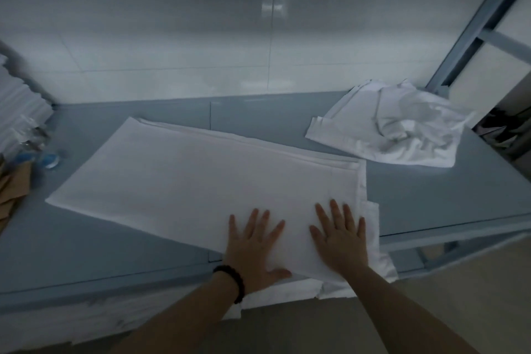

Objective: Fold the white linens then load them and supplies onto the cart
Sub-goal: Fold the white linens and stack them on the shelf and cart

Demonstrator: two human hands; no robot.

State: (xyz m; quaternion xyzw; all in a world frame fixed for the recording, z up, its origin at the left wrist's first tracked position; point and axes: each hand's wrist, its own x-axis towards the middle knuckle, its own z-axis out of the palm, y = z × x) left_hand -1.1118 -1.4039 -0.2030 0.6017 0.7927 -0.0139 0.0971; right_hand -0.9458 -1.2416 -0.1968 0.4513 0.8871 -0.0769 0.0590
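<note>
A large white linen (184,181) lies folded into a long flat rectangle across the grey-blue table (431,204). Its near right end hangs a little over the table's front edge. My left hand (253,247), with a dark bead bracelet on the wrist, presses flat on the linen's near right part, fingers spread. My right hand (340,241) presses flat beside it, close to the linen's right edge. A second white linen (396,129) lies crumpled at the back right of the table.
White folded stacks (20,106) stand at the far left, with plastic-wrapped items, a blue-capped thing (50,159) and brown paper (14,190) beside them. A white tiled wall runs behind. A blue metal frame (471,29) rises at right. More white cloth (57,322) lies below the table.
</note>
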